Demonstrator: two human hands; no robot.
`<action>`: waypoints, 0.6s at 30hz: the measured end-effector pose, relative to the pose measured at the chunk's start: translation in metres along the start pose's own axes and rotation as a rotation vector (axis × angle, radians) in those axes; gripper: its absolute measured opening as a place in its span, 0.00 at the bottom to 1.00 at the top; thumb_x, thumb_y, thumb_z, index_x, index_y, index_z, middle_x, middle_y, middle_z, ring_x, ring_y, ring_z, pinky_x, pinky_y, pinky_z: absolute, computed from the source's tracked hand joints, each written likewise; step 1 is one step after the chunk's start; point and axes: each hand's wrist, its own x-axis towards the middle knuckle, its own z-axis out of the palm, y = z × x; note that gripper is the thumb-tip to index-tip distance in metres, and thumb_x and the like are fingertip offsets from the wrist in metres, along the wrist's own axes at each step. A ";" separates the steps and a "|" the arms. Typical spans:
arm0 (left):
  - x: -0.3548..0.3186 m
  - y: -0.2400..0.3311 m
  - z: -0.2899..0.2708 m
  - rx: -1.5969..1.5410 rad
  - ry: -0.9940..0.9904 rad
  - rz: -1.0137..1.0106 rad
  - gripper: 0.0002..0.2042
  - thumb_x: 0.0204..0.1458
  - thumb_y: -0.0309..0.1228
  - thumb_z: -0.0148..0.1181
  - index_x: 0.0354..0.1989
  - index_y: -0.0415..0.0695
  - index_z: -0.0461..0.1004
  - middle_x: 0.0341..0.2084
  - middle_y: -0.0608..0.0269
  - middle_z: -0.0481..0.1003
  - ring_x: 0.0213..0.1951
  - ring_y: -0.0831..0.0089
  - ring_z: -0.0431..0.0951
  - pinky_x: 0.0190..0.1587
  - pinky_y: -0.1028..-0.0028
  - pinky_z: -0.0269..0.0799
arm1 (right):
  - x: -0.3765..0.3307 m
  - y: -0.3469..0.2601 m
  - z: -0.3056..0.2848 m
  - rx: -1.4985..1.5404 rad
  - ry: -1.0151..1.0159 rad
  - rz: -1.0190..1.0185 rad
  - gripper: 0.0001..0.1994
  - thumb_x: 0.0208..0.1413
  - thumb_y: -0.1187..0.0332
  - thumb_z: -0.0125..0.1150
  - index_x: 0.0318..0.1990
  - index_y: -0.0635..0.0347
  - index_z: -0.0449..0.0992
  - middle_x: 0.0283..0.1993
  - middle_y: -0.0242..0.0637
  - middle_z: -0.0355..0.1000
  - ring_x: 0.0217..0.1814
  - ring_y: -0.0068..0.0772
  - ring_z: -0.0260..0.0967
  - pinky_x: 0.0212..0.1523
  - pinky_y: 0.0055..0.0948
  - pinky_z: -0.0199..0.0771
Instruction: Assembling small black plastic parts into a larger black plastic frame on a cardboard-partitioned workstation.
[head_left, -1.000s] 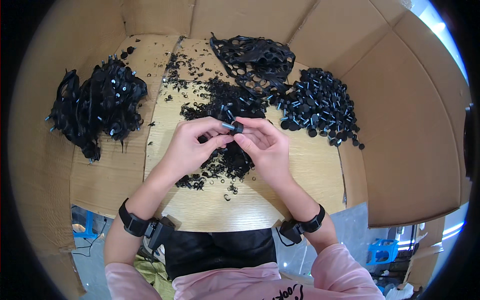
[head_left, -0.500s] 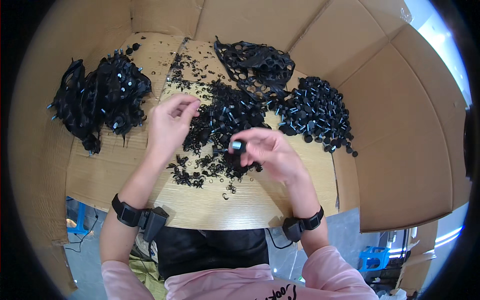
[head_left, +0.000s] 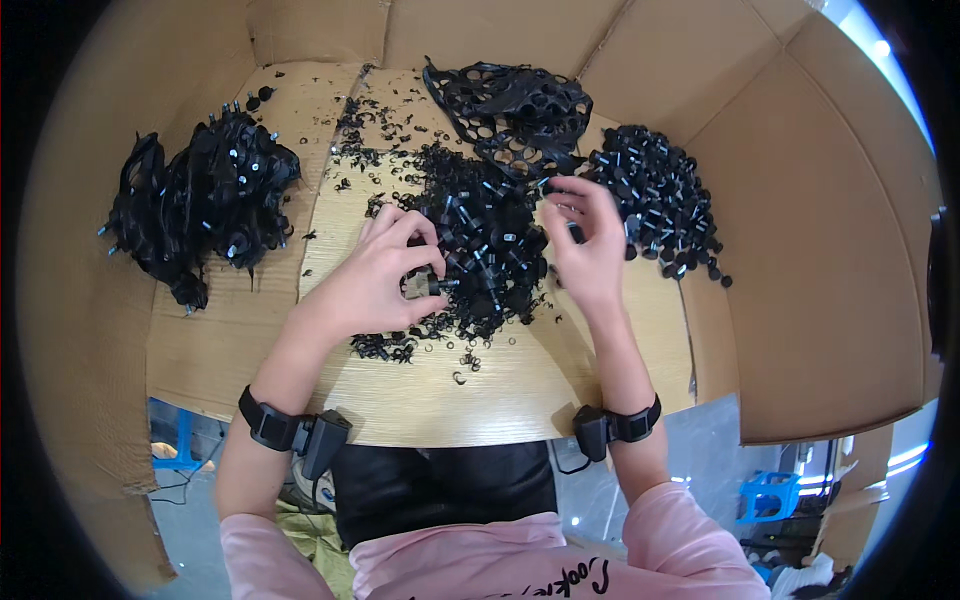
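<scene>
Between the curled fingers of the left hand (head_left: 365, 285), a black-headed bolt (head_left: 441, 285) is seen; whether gripped cannot be told. Rightward, near piled bolts (head_left: 660, 195), the right hand's (head_left: 588, 248) blurred fingers are held, their grip unclear.

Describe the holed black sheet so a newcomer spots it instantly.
Find the tabletop bordered by cardboard walls and look to its far edge, slightly right of centre. Beyond the central heap of black parts, left of the pile of bolt-stemmed black discs, lies a crumpled black sheet. Unlike those loose pieces, it's a web of round holes.
</scene>
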 end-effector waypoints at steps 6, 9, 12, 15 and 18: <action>0.001 -0.002 -0.003 -0.073 -0.037 -0.120 0.10 0.38 0.29 0.69 0.29 0.42 0.76 0.34 0.64 0.70 0.39 0.66 0.67 0.45 0.71 0.65 | -0.025 -0.025 0.029 -0.063 -0.220 -0.193 0.09 0.44 0.75 0.64 0.35 0.63 0.74 0.38 0.40 0.71 0.41 0.40 0.68 0.45 0.32 0.68; 0.004 0.001 -0.002 -0.385 0.137 -0.256 0.12 0.46 0.26 0.65 0.39 0.38 0.75 0.36 0.66 0.71 0.36 0.78 0.70 0.42 0.78 0.65 | -0.025 -0.033 0.023 -0.242 -0.140 -0.358 0.11 0.42 0.72 0.68 0.35 0.62 0.75 0.37 0.39 0.72 0.42 0.40 0.67 0.47 0.34 0.66; 0.006 0.006 0.011 -1.030 0.194 -0.320 0.12 0.50 0.25 0.63 0.42 0.38 0.73 0.35 0.65 0.71 0.38 0.79 0.70 0.40 0.77 0.69 | -0.030 -0.032 0.021 -0.115 -0.207 -0.295 0.14 0.39 0.69 0.71 0.35 0.61 0.75 0.36 0.38 0.72 0.42 0.39 0.66 0.47 0.35 0.66; 0.008 0.014 0.018 -1.094 0.135 -0.326 0.13 0.52 0.23 0.61 0.45 0.37 0.68 0.39 0.62 0.71 0.42 0.79 0.71 0.44 0.79 0.70 | -0.039 -0.030 0.029 -0.022 -0.206 -0.225 0.18 0.38 0.68 0.72 0.36 0.65 0.73 0.34 0.39 0.71 0.37 0.37 0.69 0.41 0.33 0.69; 0.006 0.009 0.020 -1.089 0.104 -0.362 0.12 0.52 0.23 0.61 0.43 0.37 0.68 0.40 0.60 0.73 0.43 0.78 0.73 0.45 0.78 0.71 | -0.043 -0.023 0.033 0.041 -0.191 -0.169 0.17 0.41 0.70 0.70 0.37 0.68 0.73 0.33 0.40 0.69 0.32 0.35 0.71 0.34 0.29 0.72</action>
